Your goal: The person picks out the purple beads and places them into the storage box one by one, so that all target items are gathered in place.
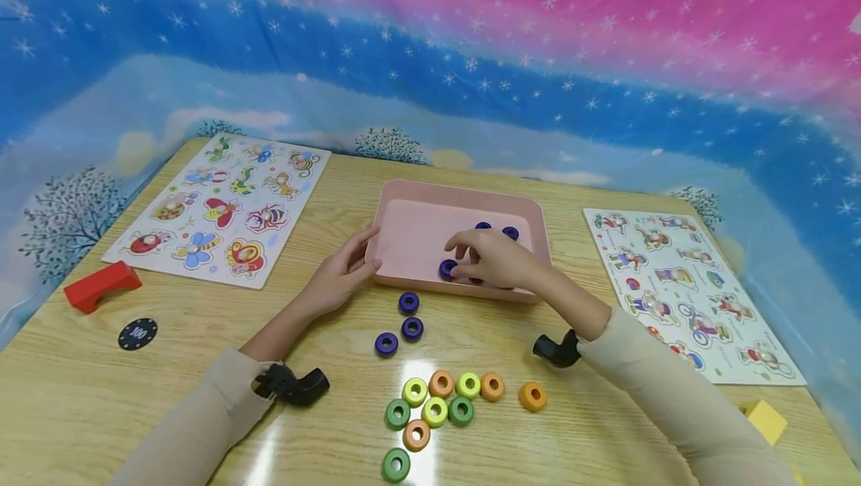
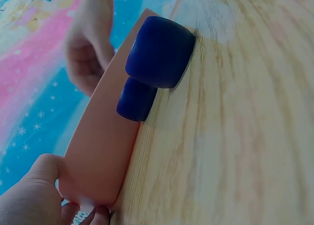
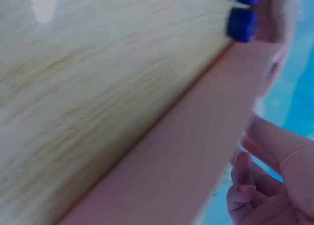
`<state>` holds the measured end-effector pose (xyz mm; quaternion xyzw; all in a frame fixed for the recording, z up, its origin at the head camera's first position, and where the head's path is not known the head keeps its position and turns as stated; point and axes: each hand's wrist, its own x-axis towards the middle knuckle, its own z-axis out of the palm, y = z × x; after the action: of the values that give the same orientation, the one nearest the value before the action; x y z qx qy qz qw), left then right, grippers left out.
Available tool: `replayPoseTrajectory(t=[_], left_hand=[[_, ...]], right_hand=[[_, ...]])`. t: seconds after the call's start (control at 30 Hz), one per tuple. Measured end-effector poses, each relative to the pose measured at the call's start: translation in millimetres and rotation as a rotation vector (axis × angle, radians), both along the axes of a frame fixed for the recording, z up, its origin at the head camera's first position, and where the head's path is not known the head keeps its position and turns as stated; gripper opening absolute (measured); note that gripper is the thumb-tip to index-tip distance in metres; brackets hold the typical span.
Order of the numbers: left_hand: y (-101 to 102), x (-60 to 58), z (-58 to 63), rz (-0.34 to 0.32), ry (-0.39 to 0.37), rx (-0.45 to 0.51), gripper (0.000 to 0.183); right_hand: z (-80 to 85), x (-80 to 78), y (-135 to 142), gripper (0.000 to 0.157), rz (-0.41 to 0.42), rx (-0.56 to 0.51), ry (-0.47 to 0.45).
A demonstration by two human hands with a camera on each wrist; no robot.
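A pink tray (image 1: 417,239) stands mid-table. My left hand (image 1: 339,273) holds its near left corner, thumb against the front wall and fingers along the side. Inside the tray, my right hand (image 1: 494,256) hovers low with bent fingers, thumb tip beside a purple ring (image 1: 448,270) and a gap under the index finger. In the right wrist view the tray wall (image 3: 196,131) hides the thumb's end. More purple rings lie in the tray, one partly under the right hand. Three purple rings (image 1: 412,329) sit outside its front wall; two show in the left wrist view as blue rings (image 2: 159,52).
Green, yellow and orange rings (image 1: 436,411) are grouped near the front. An insect puzzle board (image 1: 222,209) lies left, a figure puzzle board (image 1: 686,291) right. A red arch block (image 1: 103,286), a black chip (image 1: 137,333) and a yellow block (image 1: 765,421) are near the sides.
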<state>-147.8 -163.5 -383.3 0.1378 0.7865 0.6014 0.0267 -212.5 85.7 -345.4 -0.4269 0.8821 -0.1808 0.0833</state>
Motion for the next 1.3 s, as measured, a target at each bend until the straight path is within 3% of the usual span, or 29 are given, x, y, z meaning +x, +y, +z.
replayPoseTrajectory(t=[0.1, 0.23, 0.37, 0.53, 0.73, 0.93, 1.13, 1.3], left_hand=[[0, -0.1, 0.1, -0.002, 0.001, 0.006, 0.05], [-1, -0.3, -0.3, -0.006, 0.005, 0.007, 0.049], [-1, 0.0, -0.5, -0.011, 0.008, 0.006, 0.05], [0, 0.9, 0.9, -0.013, 0.012, 0.008, 0.05], [0, 1.4, 1.9, -0.008, 0.01, -0.004, 0.05], [0, 1.0, 2.0, -0.007, 0.012, -0.007, 0.05], [0, 0.8, 1.9, -0.009, 0.012, 0.0, 0.05], [0, 1.0, 2.0, -0.011, 0.015, -0.003, 0.05]], right_hand=[[8.5, 8.2, -3, 0.029, 0.02, -0.042, -0.005], [14.2, 23.7, -11, 0.027, 0.161, -0.067, -0.058], [11.2, 38.0, -19, 0.028, 0.27, 0.001, -0.132], [3.0, 46.3, -27, 0.035, 0.322, 0.07, -0.164], [-5.4, 48.7, -34, 0.04, 0.323, 0.144, -0.121], [-7.8, 49.6, -32, 0.033, 0.342, 0.148, -0.084], [5.7, 45.5, -20, 0.031, 0.29, 0.1, -0.125], [21.4, 28.1, -2, 0.029, 0.199, 0.0, -0.06]])
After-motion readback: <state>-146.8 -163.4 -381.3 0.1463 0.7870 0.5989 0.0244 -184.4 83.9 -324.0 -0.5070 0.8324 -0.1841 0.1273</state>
